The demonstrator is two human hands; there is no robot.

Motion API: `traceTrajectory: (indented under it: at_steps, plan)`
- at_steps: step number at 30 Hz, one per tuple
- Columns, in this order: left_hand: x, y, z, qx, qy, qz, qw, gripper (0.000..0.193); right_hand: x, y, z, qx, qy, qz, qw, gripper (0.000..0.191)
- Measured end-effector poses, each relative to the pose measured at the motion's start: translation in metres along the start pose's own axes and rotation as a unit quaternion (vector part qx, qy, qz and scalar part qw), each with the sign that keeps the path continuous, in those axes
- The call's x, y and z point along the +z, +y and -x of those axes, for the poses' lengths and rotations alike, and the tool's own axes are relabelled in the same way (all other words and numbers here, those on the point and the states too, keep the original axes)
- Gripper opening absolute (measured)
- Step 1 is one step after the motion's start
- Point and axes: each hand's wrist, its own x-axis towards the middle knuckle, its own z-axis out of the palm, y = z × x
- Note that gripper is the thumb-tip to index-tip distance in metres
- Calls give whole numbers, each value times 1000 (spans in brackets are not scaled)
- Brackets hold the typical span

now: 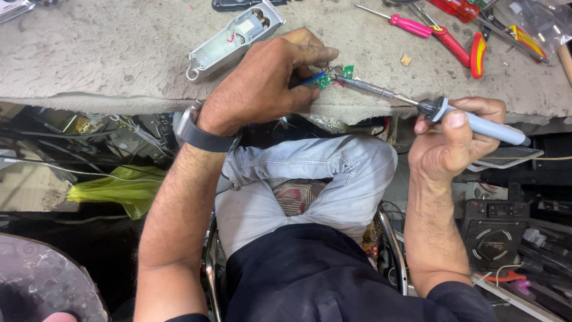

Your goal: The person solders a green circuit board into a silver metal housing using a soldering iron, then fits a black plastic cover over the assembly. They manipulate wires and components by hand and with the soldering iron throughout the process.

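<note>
Worn, scuffed-up concrete workbench (119, 53) fills the top of the view, and under its edge it's a mess of cables and junk, with a yellow-green plastic bag (122, 191) lying off to the left. Left hand (268, 74) is curled over a small green circuit board (335, 76) right at the front edge of the bench, fingers pinching it so only the right end of the board and some blue and red wires poke out. There's a dark watch (199, 134) on that wrist. Right hand (456, 137) is closed around the grey handle of a soldering iron (435, 110), thumb on top, and the metal tip is right on the board, touching or as good as touching. Just behind the left hand sits an opened grey clipper housing (235, 39), lying tilted on the bench with its motor showing at the far end. Off to the upper right, well apart from the board, there's a pink-handled screwdriver (408, 25) and red-handled pliers (462, 48). Person is sitting, light jeans (333, 179) and a dark shirt, knees tucked under the bench.
</note>
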Motion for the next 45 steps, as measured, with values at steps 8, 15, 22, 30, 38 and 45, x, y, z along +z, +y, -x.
traceTrajectory:
  at_steps: [8, 15, 22, 30, 38, 45]
  plan:
    - [3, -1, 1, 9, -2, -14, 1000, 52, -7, -9, -7, -26, -36, 2, 999, 31]
    - [5, -3, 1, 24, 2, -30, 999, 51, -14, -28, -6, -112, -103, 122, 981, 31]
    - [5, 3, 4, 24, 3, -27, 999, 49, -2, -39, 0, -105, -110, 143, 978, 33]
    - [8, 6, 4, 52, 11, -34, 998, 48, -4, -40, 2, -107, -107, 144, 978, 34]
    - [10, 14, 6, 71, 25, -47, 996, 50, -9, -42, 5, -110, -108, 148, 977, 35]
    - [9, 19, 5, 78, 1, -39, 996, 52, -15, -44, 12, -120, -114, 156, 974, 32]
